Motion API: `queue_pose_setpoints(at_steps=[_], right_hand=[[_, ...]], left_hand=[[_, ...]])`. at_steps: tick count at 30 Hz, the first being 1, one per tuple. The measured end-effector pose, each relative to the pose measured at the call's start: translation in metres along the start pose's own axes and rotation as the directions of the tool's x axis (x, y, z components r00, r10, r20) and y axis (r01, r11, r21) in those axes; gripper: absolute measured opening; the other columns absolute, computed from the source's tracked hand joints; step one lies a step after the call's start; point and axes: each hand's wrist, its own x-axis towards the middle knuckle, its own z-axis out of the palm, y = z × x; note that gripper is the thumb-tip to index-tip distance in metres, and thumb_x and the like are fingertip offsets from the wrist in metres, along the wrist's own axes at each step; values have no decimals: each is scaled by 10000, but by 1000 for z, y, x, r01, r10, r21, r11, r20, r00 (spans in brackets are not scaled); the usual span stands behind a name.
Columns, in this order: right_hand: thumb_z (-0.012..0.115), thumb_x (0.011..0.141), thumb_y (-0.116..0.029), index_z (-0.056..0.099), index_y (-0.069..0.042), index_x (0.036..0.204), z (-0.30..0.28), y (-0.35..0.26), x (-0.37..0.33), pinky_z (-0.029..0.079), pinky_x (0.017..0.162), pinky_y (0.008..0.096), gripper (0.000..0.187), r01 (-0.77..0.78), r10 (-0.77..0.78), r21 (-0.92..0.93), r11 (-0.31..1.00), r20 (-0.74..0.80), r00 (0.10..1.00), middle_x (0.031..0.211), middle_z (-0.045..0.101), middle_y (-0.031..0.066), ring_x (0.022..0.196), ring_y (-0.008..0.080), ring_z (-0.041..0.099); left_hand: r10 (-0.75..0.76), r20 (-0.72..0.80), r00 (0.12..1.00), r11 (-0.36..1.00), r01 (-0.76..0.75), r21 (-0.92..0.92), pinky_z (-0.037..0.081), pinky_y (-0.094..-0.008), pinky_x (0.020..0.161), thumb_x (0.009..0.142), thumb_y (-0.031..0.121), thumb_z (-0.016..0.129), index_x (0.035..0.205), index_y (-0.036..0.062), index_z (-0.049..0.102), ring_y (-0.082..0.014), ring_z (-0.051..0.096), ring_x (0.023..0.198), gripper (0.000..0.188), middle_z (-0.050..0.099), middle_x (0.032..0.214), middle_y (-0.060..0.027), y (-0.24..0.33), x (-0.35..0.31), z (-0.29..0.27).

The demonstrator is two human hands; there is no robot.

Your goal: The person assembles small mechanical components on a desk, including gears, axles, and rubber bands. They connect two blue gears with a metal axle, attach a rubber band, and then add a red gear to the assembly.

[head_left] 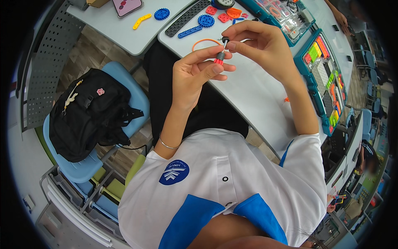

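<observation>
My left hand (195,72) is closed in a pinch around a small ridged red and grey piece (219,59) on a short metal shaft (224,45). At the shaft's upper end is a small black round part (225,40), pinched between the thumb and forefinger of my right hand (259,45). Both hands hold the assembly above the edge of the white table. Just beyond them lie a blue gear (206,20), a blue perforated beam (190,32), a long dark grey perforated beam (187,18) and several small red plates (224,18). An orange band (206,40) curves beside my left fingers.
Two teal cases with building parts stand on the right, one with colourful pieces (321,79). A phone (127,6), yellow bent beam (141,21) and another blue gear (161,14) lie on the left table. A black backpack (89,112) sits on a blue chair (139,93).
</observation>
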Motion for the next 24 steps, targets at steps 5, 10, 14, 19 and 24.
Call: queue_pose_setpoints(at_steps=[5, 10, 14, 19, 24], right_hand=[[696, 865, -13, 701, 23, 1046, 4, 1, -4, 583, 825, 277, 184, 84, -91, -102, 991, -64, 994, 1018, 709, 79, 932, 153, 702], [685, 868, 5, 713, 8, 1040, 6, -3, -9, 588, 820, 282, 174, 199, -209, -243, 949, -14, 978, 1028, 699, 76, 932, 160, 693], [674, 885, 4, 721, 2, 1065, 6, -1, -11, 586, 825, 295, 186, 110, -109, -46, 993, 31, 994, 1047, 682, 93, 937, 169, 675], [640, 938, -118, 732, -22, 1072, 4, -6, -6, 570, 793, 304, 189, -59, 37, 130, 990, 165, 986, 1058, 703, 80, 927, 156, 669], [633, 958, -258, 735, -60, 1098, -8, -8, 11, 530, 761, 280, 263, -10, 28, -88, 996, 198, 980, 1069, 716, 45, 924, 125, 662]], left_hand=[[4, -9, 1000, 1000, -4, -21, 623, -289, 713, 871, 81, 736, 1218, -52, 629, -283, 733, 918, 387, 698, 1091, -193, -1, -1, 1], [-26, -39, 999, 1000, 26, -9, 623, -291, 714, 873, 73, 729, 1301, -60, 547, -286, 734, 906, 483, 698, 1079, -207, 0, -1, 3], [-23, -33, 999, 1000, 23, -2, 625, -308, 711, 877, 53, 715, 1356, -69, 474, -294, 737, 879, 550, 696, 1068, -223, -5, 1, -3], [4, 31, 1000, 1000, -3, -16, 625, -330, 702, 894, 41, 690, 1327, -77, 506, -303, 737, 846, 485, 705, 997, -207, -4, 1, -2], [-18, -68, 997, 999, 21, 49, 611, -319, 675, 936, 101, 660, 1312, -73, 526, -274, 732, 771, 436, 704, 917, -174, 3, 2, -3]])
